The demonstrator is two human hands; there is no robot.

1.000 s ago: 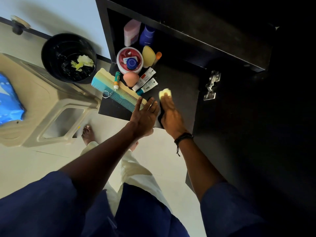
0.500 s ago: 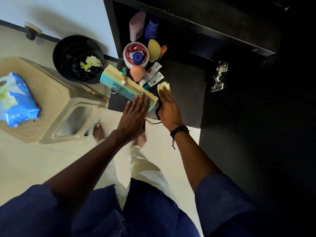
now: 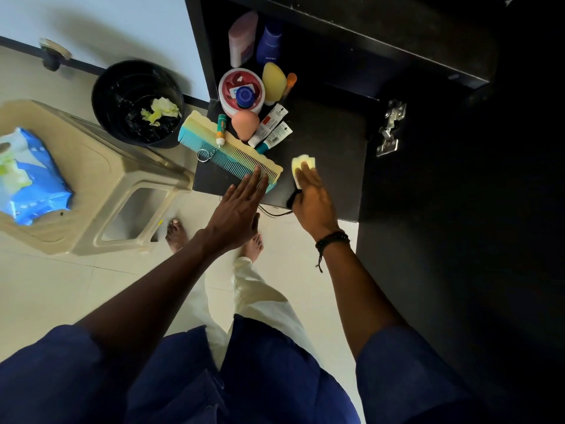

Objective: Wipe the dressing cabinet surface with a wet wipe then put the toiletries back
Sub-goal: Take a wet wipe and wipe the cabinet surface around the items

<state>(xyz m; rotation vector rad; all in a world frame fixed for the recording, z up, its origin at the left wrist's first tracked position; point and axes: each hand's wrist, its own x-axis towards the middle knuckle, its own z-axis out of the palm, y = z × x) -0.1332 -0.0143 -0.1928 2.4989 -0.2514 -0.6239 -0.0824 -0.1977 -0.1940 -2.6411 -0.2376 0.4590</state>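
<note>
On the black cabinet surface (image 3: 330, 139) my right hand (image 3: 312, 200) presses a folded pale wet wipe (image 3: 302, 165) flat under straight fingers. My left hand (image 3: 238, 209) is spread flat, its fingertips touching the near end of a long yellow and teal comb (image 3: 226, 148). Toiletries crowd the surface's back left: a red-lidded jar (image 3: 241, 90), a pink sponge (image 3: 244, 123), a yellow sponge (image 3: 273, 82), two white tubes (image 3: 270, 127), a small orange-green stick (image 3: 220, 130), a pink bottle (image 3: 243, 38) and a blue bottle (image 3: 269, 41).
A black bin (image 3: 137, 102) with crumpled wipes stands left of the cabinet. A beige plastic stool (image 3: 101, 185) beside it carries a blue wipes pack (image 3: 30, 179). The open cabinet door with a metal hinge (image 3: 389, 127) is at the right. My bare feet (image 3: 177, 234) stand on the tile floor.
My left hand has reached forward from the surface's front edge onto the comb's near end. My right hand with the wipe has stayed on the surface next to the comb's end.
</note>
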